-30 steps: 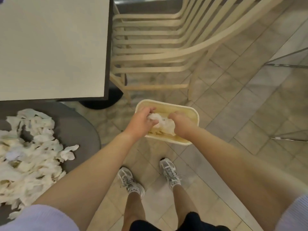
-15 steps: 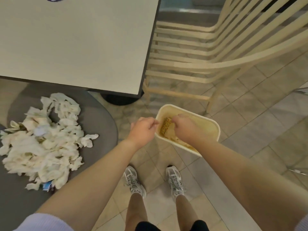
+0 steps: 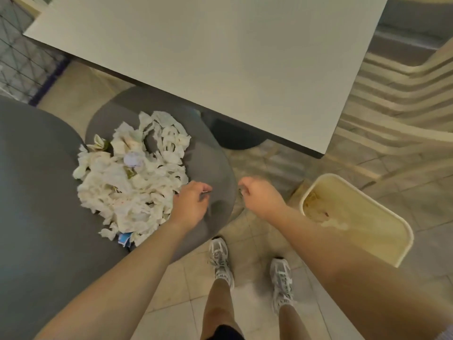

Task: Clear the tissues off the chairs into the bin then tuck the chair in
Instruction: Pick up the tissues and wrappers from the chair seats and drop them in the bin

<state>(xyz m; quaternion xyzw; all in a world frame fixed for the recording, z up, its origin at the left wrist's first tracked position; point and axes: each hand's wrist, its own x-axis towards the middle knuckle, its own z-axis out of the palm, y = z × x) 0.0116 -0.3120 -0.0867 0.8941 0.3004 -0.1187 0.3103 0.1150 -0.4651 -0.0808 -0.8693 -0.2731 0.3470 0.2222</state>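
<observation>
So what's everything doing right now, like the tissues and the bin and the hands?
Tissues: heaped on the grey chair seat, not yet binned.
Chair: pulled out from the table, not tucked in.
Bin: upright on the floor, open, some scraps inside.
Left hand: loosely curled at the pile's edge, holding nothing.
Right hand: curled, empty, over the floor between chair and bin.
Table: top bare.

Both arms out fwd, left hand [image 3: 191, 204] & right hand [image 3: 259, 196] loosely curled, empty.
</observation>
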